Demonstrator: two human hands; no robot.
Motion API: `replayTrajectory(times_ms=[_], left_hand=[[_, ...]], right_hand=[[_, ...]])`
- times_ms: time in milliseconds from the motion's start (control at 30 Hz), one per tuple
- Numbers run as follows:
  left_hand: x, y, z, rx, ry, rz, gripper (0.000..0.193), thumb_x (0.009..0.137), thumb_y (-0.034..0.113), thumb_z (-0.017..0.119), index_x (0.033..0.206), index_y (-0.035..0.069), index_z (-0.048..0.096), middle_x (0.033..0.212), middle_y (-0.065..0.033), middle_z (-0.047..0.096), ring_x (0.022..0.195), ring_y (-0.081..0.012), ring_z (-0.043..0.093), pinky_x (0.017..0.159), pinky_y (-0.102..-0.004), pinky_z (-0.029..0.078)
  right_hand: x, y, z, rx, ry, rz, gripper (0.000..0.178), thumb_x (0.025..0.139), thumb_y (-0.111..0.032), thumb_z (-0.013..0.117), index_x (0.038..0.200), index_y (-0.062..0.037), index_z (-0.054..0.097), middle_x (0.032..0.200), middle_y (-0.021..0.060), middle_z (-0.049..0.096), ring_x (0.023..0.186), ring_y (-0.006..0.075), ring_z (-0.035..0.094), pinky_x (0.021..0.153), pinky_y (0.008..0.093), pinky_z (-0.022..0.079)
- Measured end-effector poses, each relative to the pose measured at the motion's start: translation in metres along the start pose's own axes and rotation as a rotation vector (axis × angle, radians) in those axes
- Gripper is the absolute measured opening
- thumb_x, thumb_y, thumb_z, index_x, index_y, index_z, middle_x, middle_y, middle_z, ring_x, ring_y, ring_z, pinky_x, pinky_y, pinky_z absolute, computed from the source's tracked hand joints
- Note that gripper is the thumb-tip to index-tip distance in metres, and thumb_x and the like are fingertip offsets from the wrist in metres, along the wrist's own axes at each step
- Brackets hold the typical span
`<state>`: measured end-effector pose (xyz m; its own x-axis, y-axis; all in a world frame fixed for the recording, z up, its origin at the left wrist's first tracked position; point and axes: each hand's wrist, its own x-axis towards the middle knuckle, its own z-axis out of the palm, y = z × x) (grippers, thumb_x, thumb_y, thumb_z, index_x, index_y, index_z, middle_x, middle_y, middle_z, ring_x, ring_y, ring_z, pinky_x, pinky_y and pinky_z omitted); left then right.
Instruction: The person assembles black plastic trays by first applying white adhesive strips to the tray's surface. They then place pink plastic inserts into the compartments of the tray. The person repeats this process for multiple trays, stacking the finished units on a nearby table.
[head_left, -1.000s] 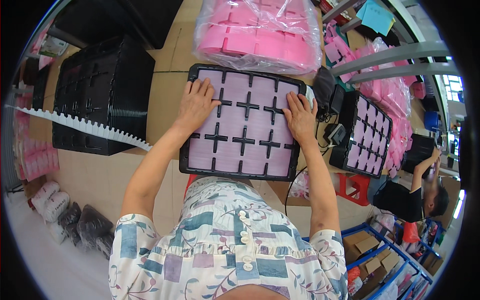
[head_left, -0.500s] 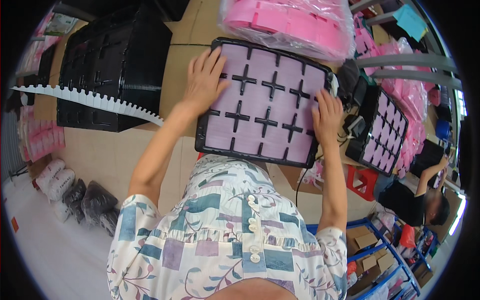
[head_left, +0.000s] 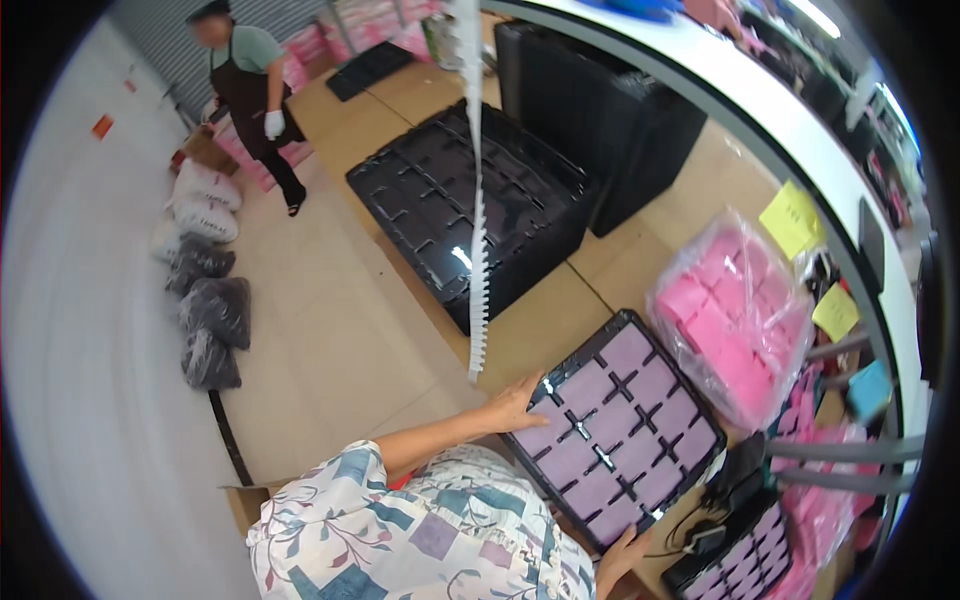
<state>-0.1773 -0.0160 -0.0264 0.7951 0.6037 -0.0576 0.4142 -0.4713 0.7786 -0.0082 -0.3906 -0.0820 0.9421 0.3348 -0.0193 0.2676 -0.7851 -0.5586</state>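
A black plastic tray (head_left: 590,395) with lilac sheets under black cross-shaped dividers lies tilted across the view, close to my body. My left hand (head_left: 515,405) grips its left edge, thumb over the rim and lilac surface. At the near right edge, my right hand (head_left: 622,562) holds the rim; the picture's lower part cuts off much of that arm. A white toothed strip (head_left: 478,270) hangs in front of the view, apart from both hands.
Stacked black trays (head_left: 440,215) stand beyond the tray, with more black trays (head_left: 610,110) behind. Pink pieces in clear plastic (head_left: 735,320) lie at its right. Another lilac-filled tray (head_left: 740,560) sits lower right. Dark bags (head_left: 215,310) line the floor near a person in an apron (head_left: 250,90).
My view has swung left, bringing a standing person and the stacked trays further in. The tray now appears lower right and turned, with both hands still at its edges.
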Motion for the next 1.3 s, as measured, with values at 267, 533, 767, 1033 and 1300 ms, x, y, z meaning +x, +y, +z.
replayTrajectory(times_ms=[267, 533, 767, 1033, 1300], left_hand=[[-0.004, -0.019, 0.01, -0.078, -0.074, -0.035, 0.1, 0.083, 0.054, 0.066, 0.152, -0.001, 0.018, 0.155, -0.0282, 0.021, 0.145, -0.04, 0.023, 0.119, -0.0438, 0.022], [-0.035, 0.016, 0.002, -0.082, 0.484, 0.158, 0.056, 0.088, 0.028, 0.066, 0.132, -0.001, 0.05, 0.12, -0.0215, 0.061, 0.108, -0.0274, 0.06, 0.091, -0.0396, 0.048], [-0.036, 0.142, 0.082, -0.79, 0.001, 0.025, 0.058, 0.102, 0.014, 0.045, 0.151, -0.005, 0.02, 0.146, -0.016, 0.041, 0.131, -0.0197, 0.043, 0.111, -0.0336, 0.032], [0.01, 0.248, 0.259, -0.509, -0.606, 0.192, 0.066, 0.095, 0.013, 0.058, 0.149, -0.004, 0.024, 0.141, -0.017, 0.043, 0.122, -0.0216, 0.049, 0.103, -0.0322, 0.039], [0.018, 0.275, 0.354, -0.078, -0.599, 0.407, 0.063, 0.092, 0.023, 0.062, 0.14, -0.007, 0.035, 0.111, -0.0216, 0.047, 0.103, -0.0366, 0.053, 0.09, -0.0425, 0.045]], right_hand=[[-0.01, -0.074, -0.074, -0.104, 0.04, -0.154, 0.048, 0.099, -0.027, 0.05, 0.126, 0.0132, 0.051, 0.127, 0.0349, 0.053, 0.116, 0.0475, 0.052, 0.104, 0.0484, 0.039], [-0.004, -0.075, -0.083, 0.563, -0.001, -0.144, 0.045, 0.097, -0.014, 0.052, 0.133, 0.0123, 0.047, 0.131, 0.0273, 0.055, 0.119, 0.0356, 0.054, 0.103, 0.0384, 0.039], [0.018, 0.028, -0.137, 0.431, 0.361, 0.053, 0.044, 0.097, -0.016, 0.053, 0.135, 0.0051, 0.048, 0.122, 0.0232, 0.061, 0.11, 0.0336, 0.061, 0.097, 0.0389, 0.044], [-0.019, 0.225, -0.24, 0.133, 0.626, 0.274, 0.034, 0.093, -0.013, 0.06, 0.125, -0.002, 0.062, 0.111, 0.0146, 0.063, 0.102, 0.0275, 0.06, 0.092, 0.0355, 0.046], [0.003, 0.323, -0.261, -0.197, 0.592, 0.334, 0.035, 0.09, -0.015, 0.063, 0.124, -0.0057, 0.064, 0.125, 0.0122, 0.055, 0.121, 0.0281, 0.047, 0.102, 0.0394, 0.038]])
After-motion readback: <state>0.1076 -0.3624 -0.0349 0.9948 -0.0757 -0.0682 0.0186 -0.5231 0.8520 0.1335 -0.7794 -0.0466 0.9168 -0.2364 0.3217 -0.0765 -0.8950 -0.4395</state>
